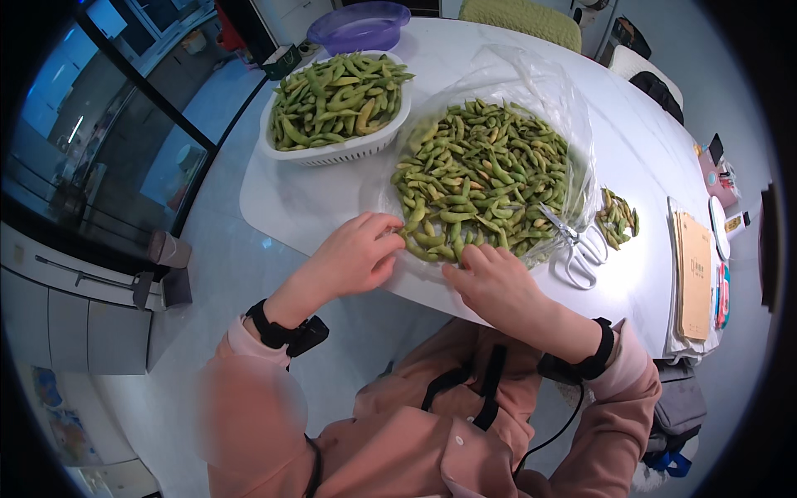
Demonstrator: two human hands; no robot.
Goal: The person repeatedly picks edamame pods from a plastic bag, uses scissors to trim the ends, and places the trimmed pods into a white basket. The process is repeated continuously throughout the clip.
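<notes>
Green soybean pods point(479, 165) lie in a broad heap on an opened clear plastic bag point(535, 68) before me. At the heap's front left edge is my left hand point(361, 254), fingers bent, with the tips at the nearest pods. My right hand point(495, 277) reaches to the front edge of the same heap, its curled fingertips among pods. Whether either hand grips a pod is hidden. Scissors point(579, 249) with white handles rest to the right of my right hand, their open blades over the pods. A white plastic basket point(348, 149) full of larger-looking pods stands behind, to the left.
The white marble-patterned table point(629, 149) has a rounded edge close to my lap. A small pile of pods point(617, 219) lies right of the bag. Behind the basket stands a purple basin point(361, 28). A brown paper envelope point(693, 277) is at the right edge.
</notes>
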